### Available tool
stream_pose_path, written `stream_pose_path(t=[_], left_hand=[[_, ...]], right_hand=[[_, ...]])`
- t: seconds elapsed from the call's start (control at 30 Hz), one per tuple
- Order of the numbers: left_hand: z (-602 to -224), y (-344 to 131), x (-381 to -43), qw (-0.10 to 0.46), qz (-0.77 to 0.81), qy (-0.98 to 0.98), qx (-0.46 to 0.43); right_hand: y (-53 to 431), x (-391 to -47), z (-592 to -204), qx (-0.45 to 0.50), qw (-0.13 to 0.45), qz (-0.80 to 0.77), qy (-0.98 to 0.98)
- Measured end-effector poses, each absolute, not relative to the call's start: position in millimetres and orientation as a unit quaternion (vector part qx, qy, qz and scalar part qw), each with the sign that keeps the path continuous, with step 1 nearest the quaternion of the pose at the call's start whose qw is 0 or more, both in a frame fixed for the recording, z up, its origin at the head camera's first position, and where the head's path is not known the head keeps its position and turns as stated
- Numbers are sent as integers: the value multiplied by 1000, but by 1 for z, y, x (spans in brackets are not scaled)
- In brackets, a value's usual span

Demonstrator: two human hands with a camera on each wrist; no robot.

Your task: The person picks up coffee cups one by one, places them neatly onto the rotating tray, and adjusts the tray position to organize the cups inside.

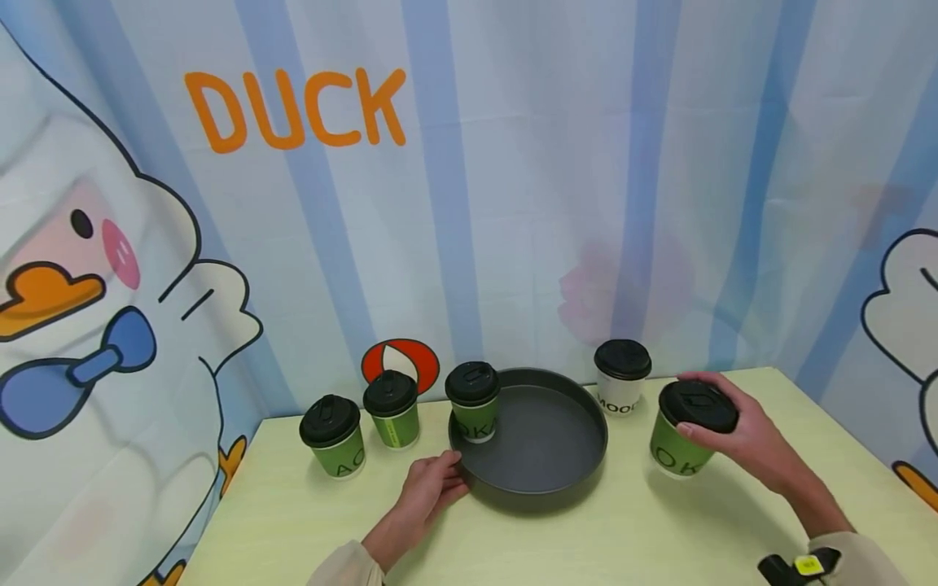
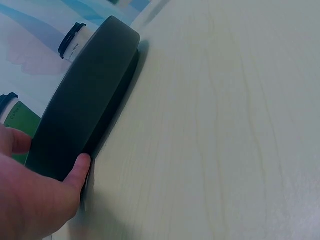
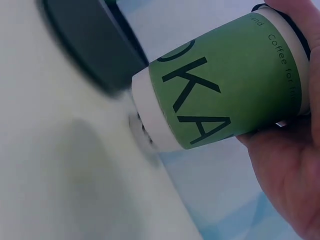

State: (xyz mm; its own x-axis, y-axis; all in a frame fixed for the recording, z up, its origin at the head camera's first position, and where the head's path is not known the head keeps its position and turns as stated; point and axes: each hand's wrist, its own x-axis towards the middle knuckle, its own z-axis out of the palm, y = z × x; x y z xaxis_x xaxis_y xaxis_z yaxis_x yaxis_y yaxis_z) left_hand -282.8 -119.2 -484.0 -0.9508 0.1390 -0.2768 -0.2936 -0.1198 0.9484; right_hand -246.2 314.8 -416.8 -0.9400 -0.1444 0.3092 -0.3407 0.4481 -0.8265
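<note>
My left hand [image 1: 425, 492] grips the near-left side of a round dark grey pan [image 1: 542, 448], thumb at the rim and fingers lower on the wall. Inside the pan, at its left, stands a green paper coffee cup [image 1: 476, 422] with a black lid. To the right of the pan, my right hand [image 1: 758, 435] holds another green paper coffee cup [image 1: 677, 448] from above, thumb and fingers around its black lid. In the right wrist view this cup's white base [image 3: 155, 112] appears lifted off the table, and the letters KA show on its side.
Two more green lidded cups, one at the far left [image 1: 342, 457] and one beside it [image 1: 397, 425], stand left of the pan. A white lidded cup [image 1: 619, 392] stands behind the pan's right side. The pale table [image 1: 293, 537] ends at a duck-print curtain [image 1: 528, 203].
</note>
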Motion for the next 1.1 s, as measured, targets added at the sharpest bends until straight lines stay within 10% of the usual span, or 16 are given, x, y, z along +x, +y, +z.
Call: stream_pose_path(t=[0.4,1.1], left_hand=[[-482,-117,-278,144,746,646,-67],[-482,-118,-280,140,746,647,-69]], right_hand=[[202,-287,-397,252,45,582,-772],[82,-295,-447,156,100,521,-833]])
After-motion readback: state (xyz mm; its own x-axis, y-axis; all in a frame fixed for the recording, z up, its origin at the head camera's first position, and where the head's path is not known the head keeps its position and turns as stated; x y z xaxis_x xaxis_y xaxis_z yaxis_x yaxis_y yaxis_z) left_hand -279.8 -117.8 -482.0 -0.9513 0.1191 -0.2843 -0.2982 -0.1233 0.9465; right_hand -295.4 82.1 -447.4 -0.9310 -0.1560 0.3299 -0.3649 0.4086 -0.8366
